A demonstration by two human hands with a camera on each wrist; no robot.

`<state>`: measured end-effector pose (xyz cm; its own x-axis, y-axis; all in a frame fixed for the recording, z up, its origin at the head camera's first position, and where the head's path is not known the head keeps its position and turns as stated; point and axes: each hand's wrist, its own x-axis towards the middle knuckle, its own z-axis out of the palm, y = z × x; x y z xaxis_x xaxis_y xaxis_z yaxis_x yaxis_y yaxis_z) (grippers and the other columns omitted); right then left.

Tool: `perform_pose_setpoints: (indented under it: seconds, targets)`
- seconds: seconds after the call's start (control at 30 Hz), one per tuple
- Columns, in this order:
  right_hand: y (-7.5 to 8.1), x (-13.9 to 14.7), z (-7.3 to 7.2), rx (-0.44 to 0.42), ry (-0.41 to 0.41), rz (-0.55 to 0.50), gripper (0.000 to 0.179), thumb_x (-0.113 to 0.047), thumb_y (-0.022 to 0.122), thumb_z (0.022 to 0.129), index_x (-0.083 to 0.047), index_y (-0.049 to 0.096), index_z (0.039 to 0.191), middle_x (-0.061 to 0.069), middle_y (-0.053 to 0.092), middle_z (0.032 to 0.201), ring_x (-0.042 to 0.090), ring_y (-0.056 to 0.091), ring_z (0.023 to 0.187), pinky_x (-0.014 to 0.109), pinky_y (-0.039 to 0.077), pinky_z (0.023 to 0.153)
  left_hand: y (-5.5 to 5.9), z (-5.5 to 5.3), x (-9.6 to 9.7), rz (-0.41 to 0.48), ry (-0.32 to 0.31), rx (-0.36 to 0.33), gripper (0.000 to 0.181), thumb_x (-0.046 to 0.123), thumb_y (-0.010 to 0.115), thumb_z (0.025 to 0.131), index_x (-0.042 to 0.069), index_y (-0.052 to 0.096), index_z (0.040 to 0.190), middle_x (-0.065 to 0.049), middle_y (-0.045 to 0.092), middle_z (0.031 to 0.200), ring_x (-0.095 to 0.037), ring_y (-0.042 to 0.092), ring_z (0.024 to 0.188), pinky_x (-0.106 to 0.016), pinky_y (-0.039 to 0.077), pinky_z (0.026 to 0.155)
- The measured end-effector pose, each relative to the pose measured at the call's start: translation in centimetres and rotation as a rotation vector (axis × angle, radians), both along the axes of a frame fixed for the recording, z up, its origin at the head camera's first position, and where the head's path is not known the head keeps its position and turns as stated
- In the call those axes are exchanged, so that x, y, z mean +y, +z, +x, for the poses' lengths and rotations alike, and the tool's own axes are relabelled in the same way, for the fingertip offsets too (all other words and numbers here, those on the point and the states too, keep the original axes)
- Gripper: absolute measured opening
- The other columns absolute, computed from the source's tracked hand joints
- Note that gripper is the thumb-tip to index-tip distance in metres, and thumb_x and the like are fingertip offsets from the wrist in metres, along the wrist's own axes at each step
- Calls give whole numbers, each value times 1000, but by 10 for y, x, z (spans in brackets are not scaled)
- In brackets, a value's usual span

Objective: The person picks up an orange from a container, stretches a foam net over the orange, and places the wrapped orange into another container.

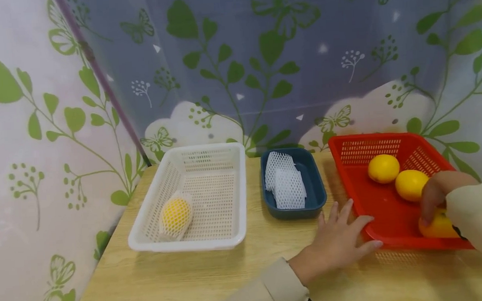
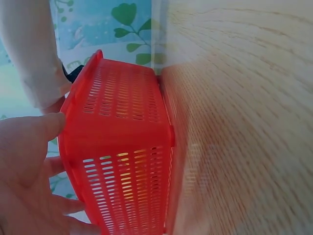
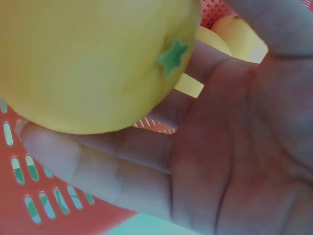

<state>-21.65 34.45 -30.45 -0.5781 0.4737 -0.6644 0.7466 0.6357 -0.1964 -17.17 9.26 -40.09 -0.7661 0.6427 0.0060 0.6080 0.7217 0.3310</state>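
In the head view my right hand (image 1: 439, 194) reaches into the red basket (image 1: 393, 238), fingers curled round a yellow fruit (image 1: 437, 225) near its front right corner. The right wrist view shows this smooth fruit (image 3: 93, 63) close up, with a green star-shaped stem mark and the fingers along its side. Two more yellow fruits (image 1: 383, 168) lie behind it in the basket. My left hand (image 1: 340, 241) is spread at the basket's front left corner, thumb and fingertips at the rim; the left wrist view shows this hand (image 2: 29, 171) beside the slotted wall.
At the left stands a white basket (image 1: 188, 244) holding a yellow fruit in a white foam net (image 1: 177, 217). Between the baskets, a dark blue tray (image 1: 314, 183) contains white foam nets (image 1: 289, 189). A leaf-patterned curtain (image 1: 228, 65) hangs behind the wooden table (image 1: 170, 281).
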Motion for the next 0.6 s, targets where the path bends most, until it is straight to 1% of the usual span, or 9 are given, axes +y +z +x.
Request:
perform_pose_setpoints:
  seconds: [0.1, 0.17, 0.3, 0.37, 0.43, 0.47, 0.5, 0.6]
  targets:
    - [-7, 8, -7, -52, 64, 37, 86, -18, 88, 60, 18, 31, 113, 28, 33, 111, 39, 43, 99, 41, 54, 78, 1, 1, 0, 3, -1, -11, 56, 68, 41, 91, 48, 35, 144, 6, 15, 160, -29, 19, 146, -56, 26, 112]
    - [-13, 14, -13, -92, 132, 67, 85, -22, 88, 61, 19, 33, 111, 29, 36, 109, 38, 45, 97, 39, 54, 78, 2, 2, 0, 3, -2, -14, 56, 68, 41, 91, 48, 35, 144, 6, 15, 160, -29, 19, 145, -56, 26, 112]
    - [-22, 24, -18, -119, 185, 79, 88, -28, 88, 61, 20, 32, 109, 28, 43, 103, 37, 48, 94, 37, 55, 77, 1, 2, 1, 3, -4, -19, 56, 68, 42, 91, 49, 35, 144, 7, 15, 160, -29, 21, 145, -56, 26, 112]
    - [-25, 26, -17, -99, 139, 57, 90, -27, 88, 60, 20, 30, 110, 28, 42, 102, 37, 48, 94, 38, 55, 76, 0, 3, 1, 4, -4, -22, 56, 68, 42, 91, 49, 35, 144, 6, 14, 160, -29, 21, 145, -56, 26, 112]
    - [-27, 28, -17, -79, 113, 32, 92, -27, 88, 59, 20, 29, 113, 30, 43, 104, 38, 47, 95, 39, 55, 76, -1, 3, 2, 4, -2, -24, 56, 67, 43, 91, 49, 35, 144, 6, 14, 160, -29, 22, 145, -56, 26, 112]
    - [-28, 29, -18, -73, 127, 20, 93, -28, 88, 60, 20, 31, 116, 32, 43, 106, 40, 47, 96, 41, 55, 77, -1, 3, 2, 3, -1, -25, 56, 67, 43, 91, 49, 35, 144, 6, 14, 160, -29, 22, 145, -56, 26, 112]
    - [-29, 31, -18, -74, 173, -3, 92, -28, 86, 63, 20, 31, 119, 34, 42, 109, 41, 46, 97, 43, 54, 78, -1, 3, 2, 1, 0, -22, 56, 67, 44, 91, 49, 35, 144, 6, 15, 160, -29, 22, 144, -56, 26, 112]
    - [-29, 39, -21, -72, 370, -96, 85, -31, 80, 72, 14, 39, 130, 40, 38, 120, 47, 43, 103, 52, 50, 85, 0, 3, 4, -16, -3, 5, 57, 68, 43, 91, 47, 36, 144, 5, 17, 160, -29, 23, 144, -55, 27, 111]
